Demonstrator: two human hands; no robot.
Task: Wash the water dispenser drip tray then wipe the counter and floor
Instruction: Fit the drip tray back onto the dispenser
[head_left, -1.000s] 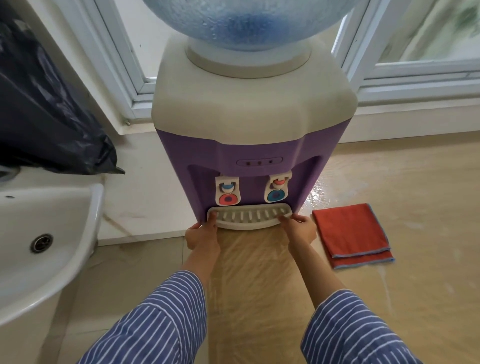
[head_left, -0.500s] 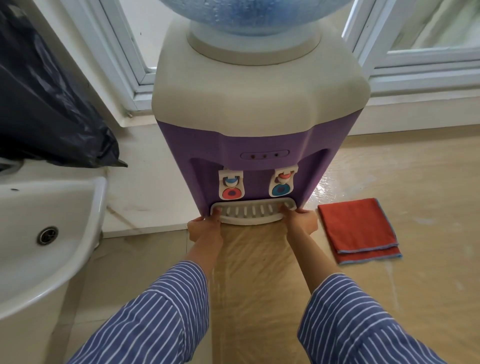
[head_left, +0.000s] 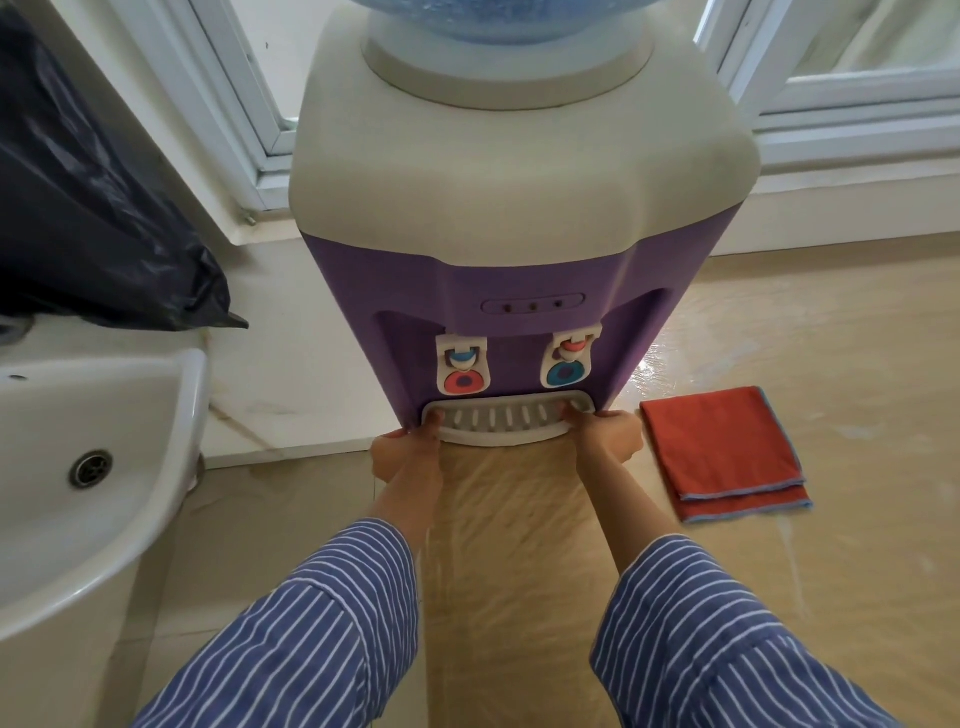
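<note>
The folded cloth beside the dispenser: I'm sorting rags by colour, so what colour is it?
Orange-red with a thin blue edging; the cloth shows in the head view.

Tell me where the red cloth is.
In the head view, the red cloth lies folded on the counter, right of the water dispenser, beside the right hand.

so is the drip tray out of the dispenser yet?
No, still seated. The drip tray sits in its slot under the taps; left hand and right hand grip its ends.
</note>
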